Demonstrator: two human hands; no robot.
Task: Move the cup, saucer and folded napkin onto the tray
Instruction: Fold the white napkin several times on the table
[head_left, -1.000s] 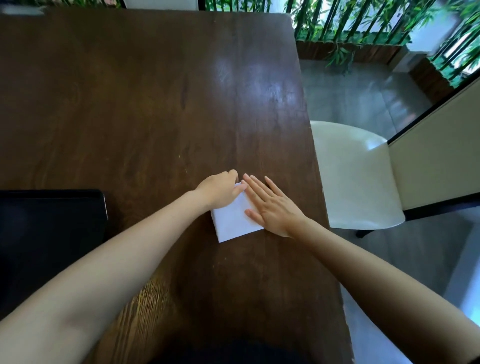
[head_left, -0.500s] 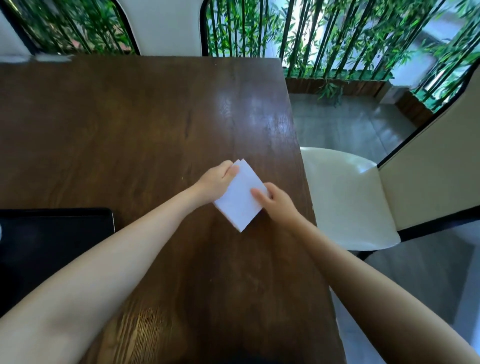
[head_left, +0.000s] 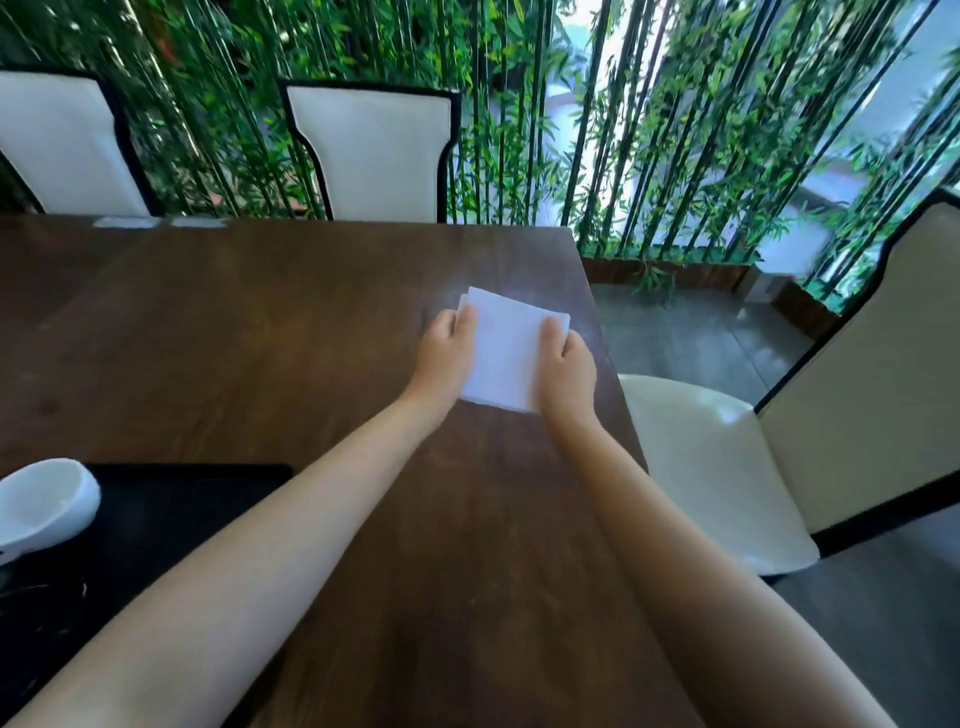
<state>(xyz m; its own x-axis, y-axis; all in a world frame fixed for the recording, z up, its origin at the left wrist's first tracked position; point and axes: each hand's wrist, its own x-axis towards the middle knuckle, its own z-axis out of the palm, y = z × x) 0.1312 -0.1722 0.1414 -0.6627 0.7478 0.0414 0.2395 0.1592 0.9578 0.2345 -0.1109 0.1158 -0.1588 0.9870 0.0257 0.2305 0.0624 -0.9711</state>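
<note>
White folded napkin (head_left: 506, 353), a second ago pressed flat on the table (head_left: 260, 338), is now pinched at both edges: left hand (head_left: 444, 358) and right hand (head_left: 566, 374) each closed on it, right of frame centre. Tray (head_left: 171, 499) with cup (head_left: 44, 501) waits lower left. Judgement: carry comes next.

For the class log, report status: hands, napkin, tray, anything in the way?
Left hand and right hand both gripping the folded napkin. Napkin over table, not on black tray. White cup at tray. Path clear.
</note>
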